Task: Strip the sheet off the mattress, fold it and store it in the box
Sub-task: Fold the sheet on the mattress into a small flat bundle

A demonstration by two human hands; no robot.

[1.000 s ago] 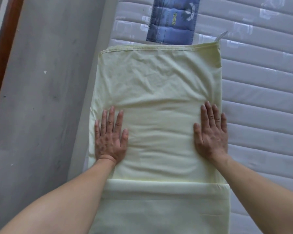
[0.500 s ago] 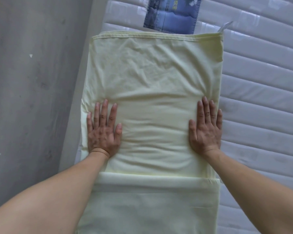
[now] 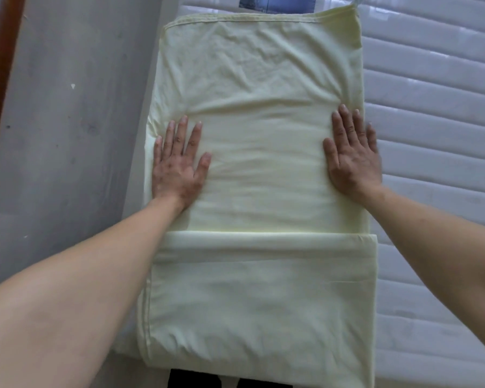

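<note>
A pale yellow sheet [image 3: 261, 169] lies folded into a long strip along the left edge of the bare white quilted mattress [image 3: 431, 135]. Its near end is folded over into a thicker layer [image 3: 263, 298]. My left hand [image 3: 178, 166] presses flat on the strip's left side, fingers straight. My right hand [image 3: 352, 155] presses flat on the right side, fingers straight and pointing away from me. Wrinkles run across the far part of the sheet. No box is in view.
A grey floor [image 3: 67, 135] runs along the left of the mattress, with a brown wooden strip [image 3: 0, 65] at the far left. A blue label [image 3: 277, 1] shows on the mattress beyond the sheet's far hem.
Both hands have slid a little away from me along the sheet, still flat. The view has shifted, so the sheet's far hem sits nearer the top of the frame.
</note>
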